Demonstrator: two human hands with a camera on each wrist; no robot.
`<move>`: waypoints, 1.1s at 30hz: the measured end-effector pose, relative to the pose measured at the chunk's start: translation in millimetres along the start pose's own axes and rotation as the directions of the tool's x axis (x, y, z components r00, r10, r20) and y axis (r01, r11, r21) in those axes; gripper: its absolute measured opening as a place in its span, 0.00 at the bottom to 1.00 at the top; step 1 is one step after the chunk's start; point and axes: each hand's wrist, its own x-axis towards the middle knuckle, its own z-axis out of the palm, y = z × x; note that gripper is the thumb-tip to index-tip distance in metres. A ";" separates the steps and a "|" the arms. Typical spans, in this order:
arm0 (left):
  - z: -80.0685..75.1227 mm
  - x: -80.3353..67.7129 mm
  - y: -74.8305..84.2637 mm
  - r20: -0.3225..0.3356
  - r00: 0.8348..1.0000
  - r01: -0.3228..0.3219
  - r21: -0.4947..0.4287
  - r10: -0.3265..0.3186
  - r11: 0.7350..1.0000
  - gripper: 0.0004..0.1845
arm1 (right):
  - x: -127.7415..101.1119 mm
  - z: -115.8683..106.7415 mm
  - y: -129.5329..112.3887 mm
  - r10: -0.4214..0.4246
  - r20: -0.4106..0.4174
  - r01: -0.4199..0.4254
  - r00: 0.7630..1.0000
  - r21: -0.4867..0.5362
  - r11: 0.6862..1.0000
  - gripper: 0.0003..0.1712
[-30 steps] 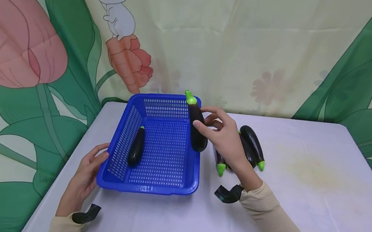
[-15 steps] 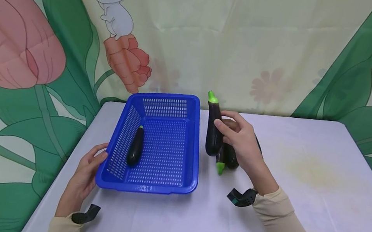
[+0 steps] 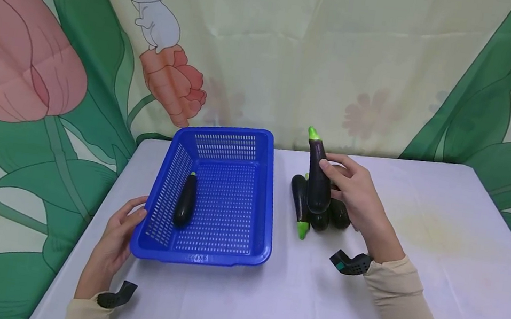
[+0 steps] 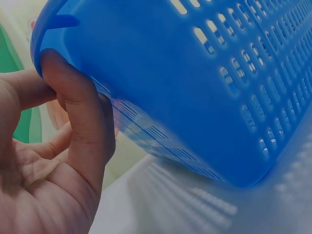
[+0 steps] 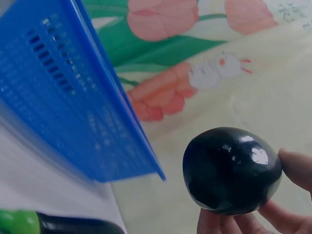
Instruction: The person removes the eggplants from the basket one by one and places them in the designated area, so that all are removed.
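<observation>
A dark eggplant [image 3: 319,181] with a bright green stem is pinched in my right hand [image 3: 359,200], stem end up, above several other eggplants [image 3: 299,197] on the table. The right wrist view shows the rounded end of the held eggplant [image 5: 231,170] between thumb and fingers. My left hand [image 3: 112,246] grips the left rim of a blue plastic basket [image 3: 269,212]. Seen from the left wrist, the fingers [image 4: 80,112] bend at the edge of the basket [image 4: 151,68]. One eggplant [image 3: 186,201] lies inside, along its left side. The right hand partly hides the pile.
A white cloth covers the table [image 3: 226,306], with a yellowish stain [image 3: 430,233] on the right. Behind it hangs a printed curtain [image 3: 270,48] with flowers and a rabbit. Dark devices [image 3: 350,262] are strapped to both wrists.
My right hand has carried its eggplant from above the basket's right rim to the right, over the other eggplants. The left hand still holds the basket, which stays in nearly the same place.
</observation>
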 end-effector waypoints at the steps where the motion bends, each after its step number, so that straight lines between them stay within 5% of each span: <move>1: -1.1 -1.0 0.2 -0.003 1.000 -0.003 0.007 0.003 1.000 0.16 | 0.8 -3.9 -0.8 0.005 0.003 -0.005 1.000 0.011 1.000 0.25; 10: -0.6 -0.9 0.5 0.005 1.000 -0.025 0.004 0.025 1.000 0.16 | 5.6 -50.0 0.0 0.039 -0.060 -0.049 0.997 -0.180 0.982 0.31; 21: 0.8 -2.4 2.1 0.005 1.000 -0.017 0.002 0.017 1.000 0.17 | 9.8 -78.1 13.7 0.073 -0.114 -0.118 0.991 -0.467 0.877 0.40; 33: -0.8 -4.0 0.8 0.022 0.999 -0.030 -0.001 0.030 1.000 0.17 | 14.3 -101.0 31.8 0.103 -0.205 -0.206 0.973 -0.582 0.786 0.42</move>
